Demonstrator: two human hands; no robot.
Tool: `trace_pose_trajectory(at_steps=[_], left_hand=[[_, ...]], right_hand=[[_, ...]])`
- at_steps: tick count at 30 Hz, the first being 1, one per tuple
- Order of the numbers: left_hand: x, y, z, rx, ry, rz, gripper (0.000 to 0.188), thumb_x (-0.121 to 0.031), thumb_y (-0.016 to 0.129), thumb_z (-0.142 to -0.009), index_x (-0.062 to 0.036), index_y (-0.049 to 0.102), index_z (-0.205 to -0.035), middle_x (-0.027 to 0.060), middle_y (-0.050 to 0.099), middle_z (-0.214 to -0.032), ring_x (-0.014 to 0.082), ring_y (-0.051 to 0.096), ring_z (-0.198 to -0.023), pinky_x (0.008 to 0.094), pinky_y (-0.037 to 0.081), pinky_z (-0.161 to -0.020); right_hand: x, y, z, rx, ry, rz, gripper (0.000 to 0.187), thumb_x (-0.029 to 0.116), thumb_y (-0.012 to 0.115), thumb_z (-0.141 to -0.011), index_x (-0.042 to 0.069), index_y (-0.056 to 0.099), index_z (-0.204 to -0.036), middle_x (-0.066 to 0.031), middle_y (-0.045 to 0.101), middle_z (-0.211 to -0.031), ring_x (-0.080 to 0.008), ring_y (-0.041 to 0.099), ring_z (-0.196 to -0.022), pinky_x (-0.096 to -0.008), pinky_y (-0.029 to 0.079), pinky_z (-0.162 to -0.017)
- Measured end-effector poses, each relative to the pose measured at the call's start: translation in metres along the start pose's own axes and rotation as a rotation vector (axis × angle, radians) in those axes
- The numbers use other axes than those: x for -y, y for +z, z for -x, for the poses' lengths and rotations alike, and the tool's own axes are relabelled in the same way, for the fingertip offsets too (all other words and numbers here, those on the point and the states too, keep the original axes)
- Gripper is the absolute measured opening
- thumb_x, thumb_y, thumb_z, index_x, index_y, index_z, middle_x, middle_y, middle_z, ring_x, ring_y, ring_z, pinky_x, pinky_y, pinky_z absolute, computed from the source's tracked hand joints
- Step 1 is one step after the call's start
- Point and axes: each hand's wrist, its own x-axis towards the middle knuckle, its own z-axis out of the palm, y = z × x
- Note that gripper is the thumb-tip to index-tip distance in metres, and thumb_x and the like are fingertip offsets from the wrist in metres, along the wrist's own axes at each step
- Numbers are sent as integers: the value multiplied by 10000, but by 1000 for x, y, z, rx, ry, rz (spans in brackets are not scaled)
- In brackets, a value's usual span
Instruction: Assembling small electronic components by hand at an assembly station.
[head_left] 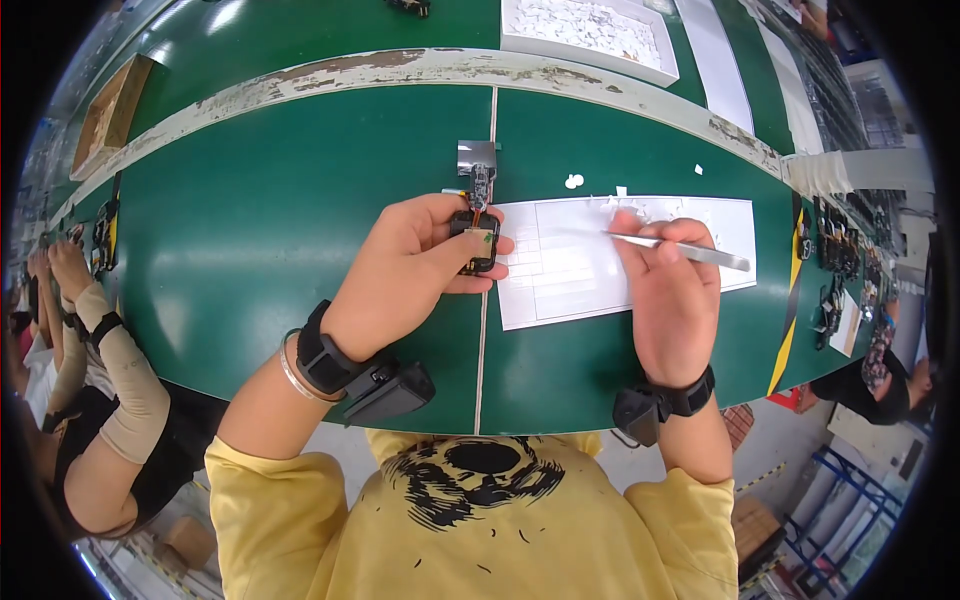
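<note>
Right at the seam of the green table (260,230), the left hand (405,265) is closed round a small black part (477,240), thumb and fingers pinching it above the table's near half. The right hand (668,290) grips a pair of metal tweezers (680,249), tips lying over a white sheet (600,265) just beside the part. Open green surface stretches wide to the left of the hands; to the right, the sheet takes up most of the room. A small grey metal piece (477,155) sits just beyond the part. Farther back runs a worn pale strip (400,70), then a white tray of small pieces (590,32). Another person's arm (120,380) rests at the left edge.
</note>
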Motion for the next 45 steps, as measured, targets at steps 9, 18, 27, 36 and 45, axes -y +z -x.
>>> trace_pose_trajectory(at_steps=[9, 18, 27, 36, 45], left_hand=[[3, 0, 0, 7, 27, -36, 272, -79, 489, -878, 29, 516, -1126, 119, 631, -958, 171, 635, -844, 236, 524, -718], [4, 6, 12, 307, 32, 309, 412, -13, 380, -858, 52, 386, -1265, 189, 487, -1218, 304, 546, -1070, 372, 471, -899], [11, 26, 21, 417, 115, 447, 448, 26, 355, -896, 15, 292, -1339, 79, 393, -1325, 209, 455, -1184, 361, 418, -966], [17, 32, 21, 390, 177, 408, 469, 2, 360, -893, 19, 250, -1349, 127, 313, -1385, 228, 412, -1224, 425, 393, -987], [16, 29, 22, 393, 183, 430, 473, 0, 365, -896, 16, 241, -1352, 122, 309, -1387, 226, 405, -1230, 421, 396, -985]], right_hand=[[-4, 12, 5, 34, 101, 416, 192, -101, 580, -780, -19, 504, -936, -83, 584, -907, -119, 594, -831, -214, 499, -727], [5, 17, 12, 81, -81, 101, 163, -105, 537, -798, -2, 456, -894, -179, 601, -896, -305, 619, -913, -373, 539, -768], [-2, 22, 20, 242, -395, 249, 209, -127, 582, -759, -12, 494, -909, -225, 607, -954, -344, 591, -981, -453, 460, -881], [1, 23, 17, 276, -465, 443, 223, -127, 600, -731, -13, 526, -908, -205, 617, -955, -332, 594, -983, -430, 459, -880], [3, 24, 17, 312, -424, 448, 227, -128, 603, -723, -16, 525, -905, -201, 614, -961, -332, 576, -1013, -442, 444, -896]])
